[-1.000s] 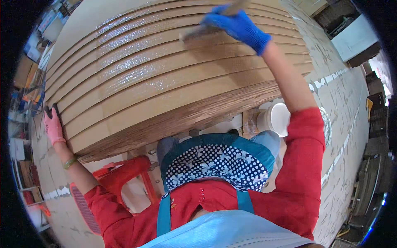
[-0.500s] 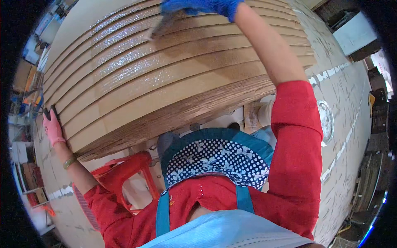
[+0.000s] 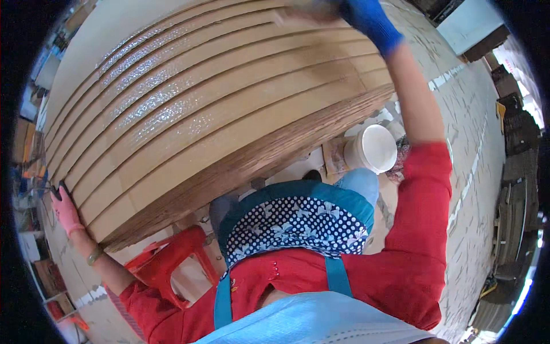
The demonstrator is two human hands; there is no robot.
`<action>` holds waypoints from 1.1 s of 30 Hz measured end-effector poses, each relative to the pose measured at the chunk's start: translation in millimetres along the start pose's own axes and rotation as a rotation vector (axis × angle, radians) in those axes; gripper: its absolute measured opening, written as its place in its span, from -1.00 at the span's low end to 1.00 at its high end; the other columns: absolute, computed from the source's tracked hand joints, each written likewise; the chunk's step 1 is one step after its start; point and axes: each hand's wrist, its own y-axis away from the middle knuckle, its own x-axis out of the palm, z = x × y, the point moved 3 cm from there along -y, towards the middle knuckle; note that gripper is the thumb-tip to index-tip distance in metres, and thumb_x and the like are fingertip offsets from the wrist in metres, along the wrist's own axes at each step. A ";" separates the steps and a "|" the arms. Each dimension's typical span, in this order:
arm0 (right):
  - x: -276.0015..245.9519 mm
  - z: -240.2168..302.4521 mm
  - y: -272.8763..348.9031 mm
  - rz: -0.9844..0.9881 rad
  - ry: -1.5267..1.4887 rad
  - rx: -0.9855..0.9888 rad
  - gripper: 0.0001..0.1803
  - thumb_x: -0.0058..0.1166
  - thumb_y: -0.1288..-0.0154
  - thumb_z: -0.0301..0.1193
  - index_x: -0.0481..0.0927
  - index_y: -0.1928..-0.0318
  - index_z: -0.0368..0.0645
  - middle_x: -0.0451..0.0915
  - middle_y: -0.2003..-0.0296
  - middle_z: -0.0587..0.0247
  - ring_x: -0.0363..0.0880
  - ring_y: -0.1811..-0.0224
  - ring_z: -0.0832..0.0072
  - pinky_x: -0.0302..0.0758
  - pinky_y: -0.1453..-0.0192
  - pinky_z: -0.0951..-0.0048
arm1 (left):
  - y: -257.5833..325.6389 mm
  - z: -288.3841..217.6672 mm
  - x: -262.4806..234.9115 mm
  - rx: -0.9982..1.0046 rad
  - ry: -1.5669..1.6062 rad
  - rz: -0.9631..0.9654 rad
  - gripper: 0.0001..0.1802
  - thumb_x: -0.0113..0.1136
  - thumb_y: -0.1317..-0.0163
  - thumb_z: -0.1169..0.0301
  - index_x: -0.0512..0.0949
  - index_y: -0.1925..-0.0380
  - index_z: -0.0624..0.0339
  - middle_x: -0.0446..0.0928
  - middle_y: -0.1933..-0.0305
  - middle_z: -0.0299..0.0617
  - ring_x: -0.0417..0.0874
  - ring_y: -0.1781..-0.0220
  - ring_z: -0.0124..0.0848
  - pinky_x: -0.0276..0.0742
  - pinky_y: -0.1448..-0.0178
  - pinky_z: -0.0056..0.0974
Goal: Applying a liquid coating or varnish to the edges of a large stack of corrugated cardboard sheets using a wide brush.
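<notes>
A tall stack of brown cardboard sheets (image 3: pixel 172 189) lies before me, the top ones fanned into overlapping strips. Wet, shiny glue-like streaks (image 3: pixel 166 114) cover the middle and left of the strips. At the stack's left edge, my left hand (image 3: pixel 69 213), in a pink glove with dark fingertips, rests with its fingers stretched out against the sheet ends. My right hand (image 3: pixel 369 22), in a blue knitted glove, is over the far right of the strips. It is closed round a brush (image 3: pixel 306 12), which is smeared by motion and partly cut off by the picture's top edge.
A white bucket (image 3: pixel 378 148) stands near the stack's right front. A red plastic stool (image 3: pixel 177 258) is at my left, below the stack. Cardboard piles (image 3: pixel 515 218) line the right side, and a white box (image 3: pixel 467 28) sits at the far right. Shelving with mixed goods runs along the left.
My right hand has swept the brush to the right across the strips. The bucket has come fully into view. My left hand stays at the stack's left edge.
</notes>
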 end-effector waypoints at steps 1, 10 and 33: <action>-2.6 -3.5 -28.2 -0.096 -0.333 0.256 -0.84 -0.05 -0.05 -0.34 0.47 0.45 -0.19 0.42 0.58 0.31 0.37 0.53 0.55 0.31 0.44 0.56 | -2.5 -9.1 4.9 0.017 0.021 0.021 -0.38 -0.20 -0.09 0.00 0.24 -0.01 0.27 0.31 0.06 0.15 0.31 0.00 -0.03 0.19 -0.05 -0.16; 28.0 -46.8 0.6 -0.449 -0.192 -0.033 -0.72 -0.01 -0.07 -0.19 0.48 0.42 -0.17 0.41 0.61 0.44 0.26 0.67 0.68 0.22 0.61 0.66 | -15.4 11.4 18.9 0.100 0.114 0.041 -0.32 -0.17 -0.06 -0.05 0.24 -0.01 0.31 0.25 -0.03 0.16 0.27 -0.07 -0.06 0.14 -0.12 -0.22; 122.6 263.3 114.1 -0.335 -1.678 0.733 -0.83 -0.10 -0.11 -0.39 0.46 0.45 -0.26 0.40 0.70 0.26 0.39 0.64 0.51 0.37 0.51 0.56 | -5.1 8.5 11.3 0.095 0.028 -0.005 -0.20 -0.21 -0.01 -0.13 0.14 -0.05 0.37 0.18 -0.08 0.17 0.19 -0.14 -0.07 0.05 -0.18 -0.20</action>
